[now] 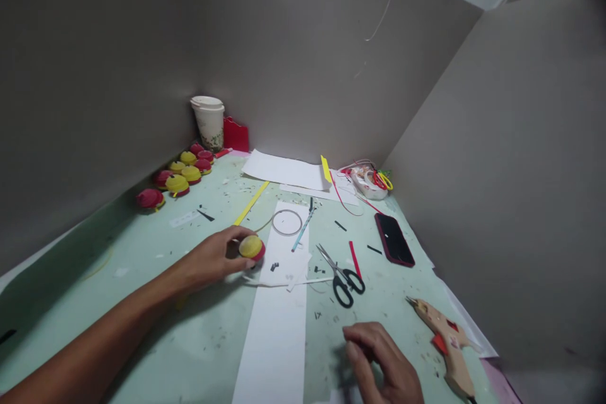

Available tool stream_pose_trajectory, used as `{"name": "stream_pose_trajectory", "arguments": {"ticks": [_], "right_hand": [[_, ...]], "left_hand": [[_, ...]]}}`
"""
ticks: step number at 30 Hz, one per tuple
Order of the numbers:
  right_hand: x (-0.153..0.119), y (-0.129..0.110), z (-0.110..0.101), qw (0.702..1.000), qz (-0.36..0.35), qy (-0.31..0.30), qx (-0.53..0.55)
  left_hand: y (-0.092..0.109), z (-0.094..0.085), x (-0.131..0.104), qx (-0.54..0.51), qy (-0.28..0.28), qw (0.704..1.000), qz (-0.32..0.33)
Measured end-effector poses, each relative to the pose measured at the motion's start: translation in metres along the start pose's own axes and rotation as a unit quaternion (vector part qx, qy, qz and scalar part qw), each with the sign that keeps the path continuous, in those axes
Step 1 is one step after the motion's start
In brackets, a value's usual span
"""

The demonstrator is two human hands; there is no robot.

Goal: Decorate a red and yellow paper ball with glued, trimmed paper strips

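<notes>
My left hand (215,259) grips a small round yellow-and-red quilled-paper piece (252,247) between thumb and fingers, over the left edge of a white paper strip (279,322). Loosely curled, my right hand (383,363) is low on the right with no object visible in it; its thumb and index tips are close together. Scissors (345,281) with black handles lie partly spread above it. Small black paper bits (274,266), a ring-shaped wire coil (286,222) and a light-blue pencil-like stick (303,230) rest on or beside the white strip.
Several similar red-and-yellow pieces (177,185) stand at the left wall, near a paper cup (209,121). White sheets (288,169) lie at the back. To the right are a phone (394,238), a glue gun (447,347) and a bundle of supplies (369,182).
</notes>
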State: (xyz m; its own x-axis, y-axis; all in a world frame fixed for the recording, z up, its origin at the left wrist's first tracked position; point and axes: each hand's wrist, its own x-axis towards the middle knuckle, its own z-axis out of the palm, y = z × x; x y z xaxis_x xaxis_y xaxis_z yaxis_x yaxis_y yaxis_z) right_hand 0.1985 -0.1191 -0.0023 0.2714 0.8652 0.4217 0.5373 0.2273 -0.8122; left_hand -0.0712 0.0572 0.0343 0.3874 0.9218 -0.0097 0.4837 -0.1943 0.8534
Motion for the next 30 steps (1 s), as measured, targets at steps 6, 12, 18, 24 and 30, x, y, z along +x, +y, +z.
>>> {"name": "stream_pose_trajectory", "arguments": {"ticks": [6, 12, 18, 24, 30], "right_hand": [[0.02, -0.007, 0.0, 0.993, -0.089, -0.067, -0.042], [0.029, -0.004, 0.018, 0.99, -0.123, -0.055, -0.037], [0.023, -0.001, 0.023, 0.998, -0.035, -0.046, 0.007], [0.023, -0.002, 0.027, 0.993, 0.077, -0.059, 0.067], [0.036, -0.01, 0.005, 0.992, 0.108, -0.065, 0.014]], "left_hand": [[0.041, 0.018, -0.01, -0.173, -0.151, 0.973, 0.025], [0.054, 0.056, -0.007, -0.217, -0.254, 0.943, 0.011], [0.052, 0.076, -0.008, -0.237, -0.266, 0.934, -0.01], [0.043, 0.083, -0.01, -0.341, -0.269, 0.9, -0.038], [0.032, 0.091, -0.008, -0.397, -0.228, 0.887, -0.067]]}}
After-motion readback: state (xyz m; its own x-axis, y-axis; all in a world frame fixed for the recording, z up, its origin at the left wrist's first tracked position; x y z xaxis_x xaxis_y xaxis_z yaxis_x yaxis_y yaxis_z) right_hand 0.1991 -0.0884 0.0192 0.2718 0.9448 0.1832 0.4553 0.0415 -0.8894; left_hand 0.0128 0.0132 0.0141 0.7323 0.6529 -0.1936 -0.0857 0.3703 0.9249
